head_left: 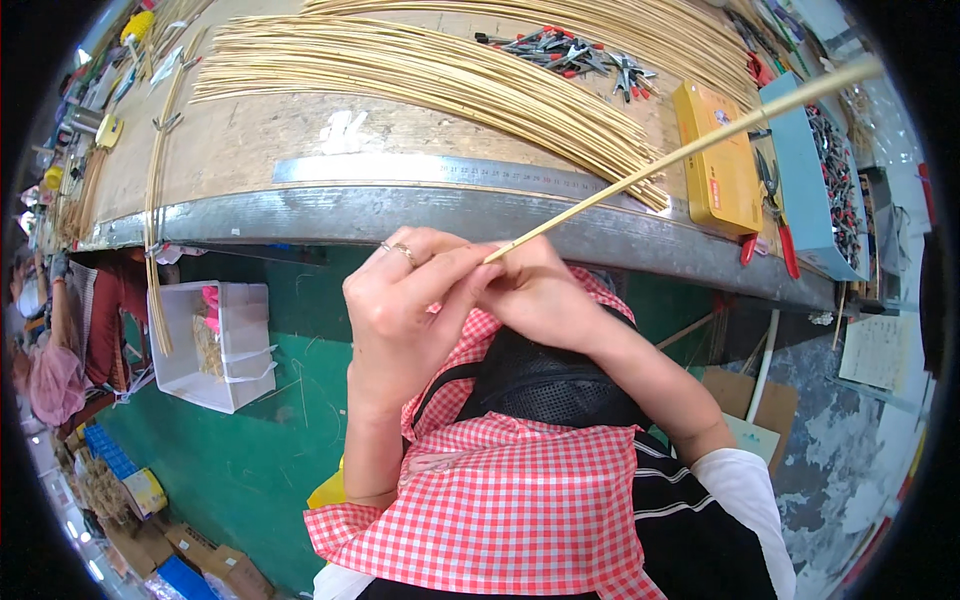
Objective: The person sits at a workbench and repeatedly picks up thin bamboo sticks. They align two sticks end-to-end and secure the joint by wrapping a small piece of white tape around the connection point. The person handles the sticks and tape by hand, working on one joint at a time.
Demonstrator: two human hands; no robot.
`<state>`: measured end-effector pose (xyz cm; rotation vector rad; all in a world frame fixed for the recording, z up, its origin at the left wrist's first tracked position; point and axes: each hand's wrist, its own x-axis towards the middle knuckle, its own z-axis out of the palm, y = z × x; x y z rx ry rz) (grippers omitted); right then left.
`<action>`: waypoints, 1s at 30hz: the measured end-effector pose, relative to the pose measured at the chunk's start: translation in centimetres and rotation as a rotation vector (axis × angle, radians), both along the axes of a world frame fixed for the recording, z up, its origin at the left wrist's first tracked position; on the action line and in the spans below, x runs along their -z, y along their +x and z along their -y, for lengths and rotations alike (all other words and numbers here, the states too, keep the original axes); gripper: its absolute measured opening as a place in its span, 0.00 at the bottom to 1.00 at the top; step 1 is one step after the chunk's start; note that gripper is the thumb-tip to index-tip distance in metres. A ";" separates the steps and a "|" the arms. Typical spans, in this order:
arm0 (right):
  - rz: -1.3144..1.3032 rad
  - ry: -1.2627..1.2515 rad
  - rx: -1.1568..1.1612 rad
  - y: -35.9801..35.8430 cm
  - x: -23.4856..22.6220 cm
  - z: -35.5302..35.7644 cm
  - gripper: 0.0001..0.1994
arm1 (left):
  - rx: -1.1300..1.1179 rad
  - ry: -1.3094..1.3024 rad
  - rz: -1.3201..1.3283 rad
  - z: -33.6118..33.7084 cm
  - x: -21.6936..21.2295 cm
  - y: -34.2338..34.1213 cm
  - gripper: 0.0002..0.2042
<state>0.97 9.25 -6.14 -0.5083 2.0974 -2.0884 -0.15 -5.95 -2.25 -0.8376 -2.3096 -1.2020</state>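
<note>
Near the tabletop (400, 215) edge, both hands' fingers (455, 275) pinch a bamboo strip (690, 145)'s near end, its length running far-right.

Pale straw strips, red check, green floor

The bamboo strips (420, 70) are pale yellow; the apron (520, 500) red-and-white checked; the tin (718, 160) yellow; the floor (270, 440) green.

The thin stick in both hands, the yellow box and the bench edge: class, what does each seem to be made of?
Stick: probably bamboo, pale, matte, straight like the slivers on the bench.
Yellow box: likely painted tin, glossy, with a rolled rim.
Bench edge: dull grey sheet metal, worn sheen.
</note>
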 end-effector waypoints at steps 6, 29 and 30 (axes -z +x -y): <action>0.073 -0.253 0.285 -0.5 -3.7 -3.6 0.09 | -0.084 -0.101 0.003 1.0 0.7 -0.4 0.07; -0.042 -0.072 -0.024 -2.2 -3.7 -4.6 0.06 | 0.380 0.444 0.739 1.4 2.9 -1.2 0.06; -0.060 -0.010 0.035 -2.9 -4.2 -5.4 0.07 | 0.336 0.442 0.739 1.5 2.7 -1.3 0.06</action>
